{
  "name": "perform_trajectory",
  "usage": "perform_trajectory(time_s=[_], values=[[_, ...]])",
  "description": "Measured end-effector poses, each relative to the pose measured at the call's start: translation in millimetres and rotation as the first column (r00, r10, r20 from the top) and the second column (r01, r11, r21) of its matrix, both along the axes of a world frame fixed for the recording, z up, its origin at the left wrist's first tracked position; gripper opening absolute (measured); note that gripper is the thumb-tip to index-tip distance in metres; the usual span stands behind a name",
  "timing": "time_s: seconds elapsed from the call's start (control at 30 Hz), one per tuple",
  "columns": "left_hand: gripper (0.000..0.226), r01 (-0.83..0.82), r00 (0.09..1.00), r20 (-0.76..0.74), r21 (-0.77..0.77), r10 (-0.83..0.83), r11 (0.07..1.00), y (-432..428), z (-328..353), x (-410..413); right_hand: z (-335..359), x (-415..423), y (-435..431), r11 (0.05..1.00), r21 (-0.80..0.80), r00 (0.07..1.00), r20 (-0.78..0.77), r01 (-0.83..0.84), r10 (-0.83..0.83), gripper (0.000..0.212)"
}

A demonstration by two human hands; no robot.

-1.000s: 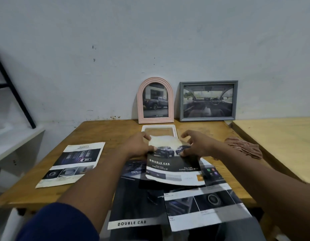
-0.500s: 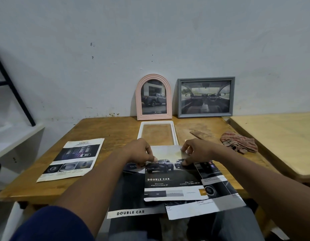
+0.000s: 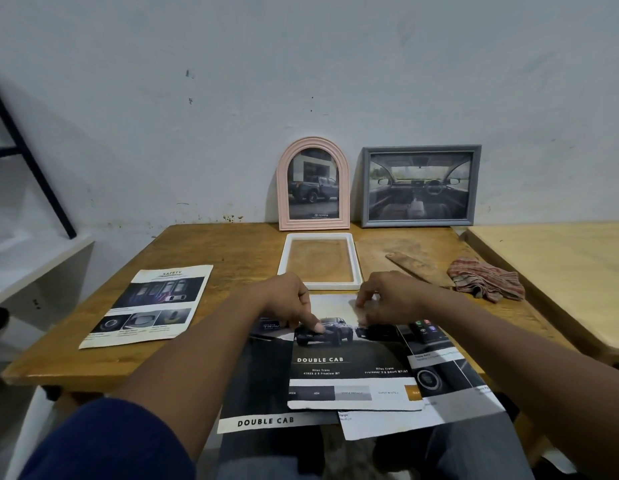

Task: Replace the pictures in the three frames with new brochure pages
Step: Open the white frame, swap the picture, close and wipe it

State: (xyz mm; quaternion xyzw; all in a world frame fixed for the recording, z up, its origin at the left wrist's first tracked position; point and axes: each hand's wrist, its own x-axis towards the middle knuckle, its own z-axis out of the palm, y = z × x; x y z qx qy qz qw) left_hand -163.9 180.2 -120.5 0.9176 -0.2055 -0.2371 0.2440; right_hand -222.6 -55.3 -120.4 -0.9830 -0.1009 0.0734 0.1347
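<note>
A pink arched frame (image 3: 313, 183) with a truck picture and a grey frame (image 3: 420, 185) with a car-interior picture lean on the wall. In front of them a white frame (image 3: 282, 261) lies flat with only bare wood showing through it. Nearer to me, a "Double Cab" brochure page (image 3: 353, 372) lies on top of other pages at the table's front edge. My left hand (image 3: 290, 303) pinches its upper left part, index finger on the printed truck. My right hand (image 3: 387, 299) pinches its upper right part with curled fingers.
A "Safety" brochure page (image 3: 152, 306) lies at the left of the wooden table (image 3: 232, 247). A brown backing board (image 3: 419, 268) and a checked cloth (image 3: 485, 282) lie at the right. A second table (image 3: 561, 271) adjoins on the right, a white shelf (image 3: 31, 265) on the left.
Both hands have drawn the Double Cab page back from over the white frame toward me. It now lies flat on the stack, and the whole white frame is uncovered.
</note>
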Motion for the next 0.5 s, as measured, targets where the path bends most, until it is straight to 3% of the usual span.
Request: perform_trajectory(time_s=[0.13,0.3,0.5], values=[[0.047,-0.005,1.000,-0.017,-0.022,0.004,1.000,0,5,-2,5,4,8,0.997,-0.075,1.000,0.004,0.004,-0.004,0.023],[0.033,-0.139,0.970,0.184,-0.108,0.157,0.984,17,14,6,23,29,41,1.000,-0.006,0.995,0.096,0.008,-0.007,0.028],[0.022,-0.426,0.797,0.359,-0.236,0.486,0.873,110,3,25,27,72,137,0.982,0.175,0.991,0.128,-0.064,0.041,0.046]])
